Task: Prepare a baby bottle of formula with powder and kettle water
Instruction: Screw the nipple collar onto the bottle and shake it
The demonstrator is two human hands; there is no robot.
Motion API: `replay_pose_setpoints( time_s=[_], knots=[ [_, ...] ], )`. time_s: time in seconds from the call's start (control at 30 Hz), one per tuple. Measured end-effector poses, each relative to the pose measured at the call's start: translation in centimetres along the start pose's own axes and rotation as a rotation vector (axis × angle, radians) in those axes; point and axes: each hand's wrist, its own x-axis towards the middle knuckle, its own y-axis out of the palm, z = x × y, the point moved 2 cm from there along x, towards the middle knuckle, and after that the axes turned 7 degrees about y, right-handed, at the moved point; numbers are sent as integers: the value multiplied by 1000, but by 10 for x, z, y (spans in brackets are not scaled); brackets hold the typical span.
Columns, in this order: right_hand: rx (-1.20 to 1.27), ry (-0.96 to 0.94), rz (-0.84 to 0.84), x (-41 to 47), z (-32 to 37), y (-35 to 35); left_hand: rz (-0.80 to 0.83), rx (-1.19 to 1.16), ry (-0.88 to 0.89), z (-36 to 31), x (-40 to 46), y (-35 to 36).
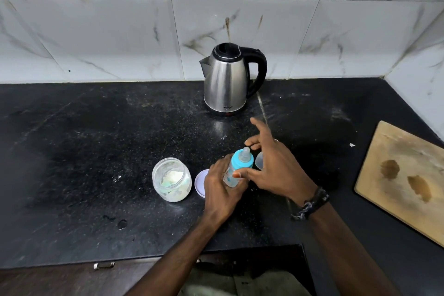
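Gripping the baby bottle (231, 176) low on its clear body, the left hand (222, 190) is wrapping its fingers (236, 174) round it and keeping it upright just above or on the black table (84, 151); contact with the surface is hard to judge from this angle. Bottle is sitting near the middle of the scene, with its blue collar (241, 160) and clear teat (245, 152) already on top. Right hand (274, 166) is hovering just right of the bottle, fingers spread and relaxed, thumb tip touching the bottle side below the collar, holding nothing. A dark beaded band (310, 203) is sitting on the right wrist.

Clear dome cap (259, 161) is lying on the table just right of the bottle, partly hidden behind the right hand. Open powder jar (171, 179) is standing to the left of the bottle, pale powder showing inside, with what looks like a greenish scoop in it, blurry. Its white lid (200, 181) is lying flat between jar and left hand, partly covered by the hand.

Steel kettle (227, 79) with black handle and lid is standing at the far side against the marble-tile wall (120, 31), spout pointing left, handle right, lid closed. Wooden board (403, 180) with dark stains is lying at the right edge of the table. White specks and smears are showing across the table around the jar and kettle.
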Motion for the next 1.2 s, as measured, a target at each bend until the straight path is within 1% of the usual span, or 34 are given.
replay_pose_setpoints(
  time_s=[0.13,0.23,0.27,0.33,0.37,0.43,0.57,0.63,0.7,0.8,0.9,1.0,1.2],
  knots=[
    [32,-43,0,4,-2,11,1,-11,-7,1,2,0],
    [81,-8,-85,7,-2,12,-25,-7,7,-2,5,-2],
    [61,17,-134,6,-1,14,-28,-17,8,-2,5,-2],
    [-55,39,-242,3,4,16,-30,-35,-7,1,5,-2],
    [-115,42,-268,1,6,17,-31,-42,-15,3,4,-2],
    [-151,60,-235,1,9,14,-30,-42,-7,5,4,-3],
    [-65,81,-134,4,11,13,-31,-16,27,1,7,-5],
    [-25,54,-132,7,11,18,-37,-38,8,3,7,-4],
    [65,5,-138,8,8,20,-35,-71,-18,5,7,-3],
    [191,-56,-73,9,4,16,-10,-78,-7,4,13,-6],
    [220,-96,-36,10,1,14,-1,-59,9,4,18,-8],
    [280,-104,-22,13,0,8,-5,-63,-32,7,20,-7],
    [215,-110,29,22,-1,9,-3,-64,-38,11,22,-7]
  ],
)
